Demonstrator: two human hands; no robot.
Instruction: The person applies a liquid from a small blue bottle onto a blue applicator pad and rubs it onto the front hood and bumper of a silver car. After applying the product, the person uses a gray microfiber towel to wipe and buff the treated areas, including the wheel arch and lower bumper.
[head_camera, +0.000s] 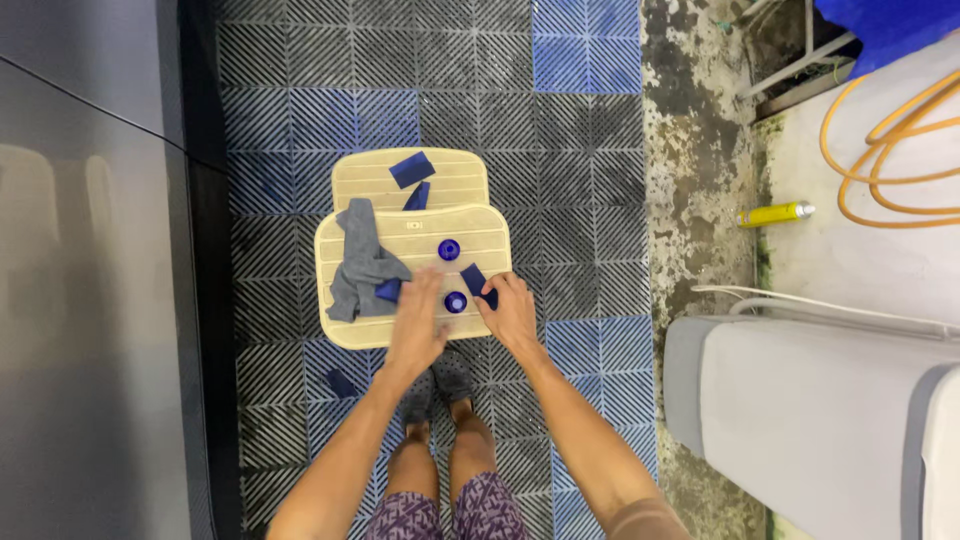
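Observation:
A beige step stool (480, 235) stands on the tiled floor below me. My left hand (418, 320) rests flat on its lower step, fingers near a small dark blue piece (388, 290) at the edge of a grey cloth (358, 262). My right hand (510, 310) pinches a dark blue rectangular pad (475, 279). Two blue round caps lie on the step: one (449, 249) further out, one (455, 301) between my hands. Two more blue pads (411, 169) lie on the upper step.
A dark glossy car body (90, 270) fills the left. Black and blue grid floor tiles (580, 60) surround the stool. At right are a grey-white machine (820, 410), a yellow spray can (775, 213) and an orange hose (885, 150). A blue scrap (340, 382) lies on the floor.

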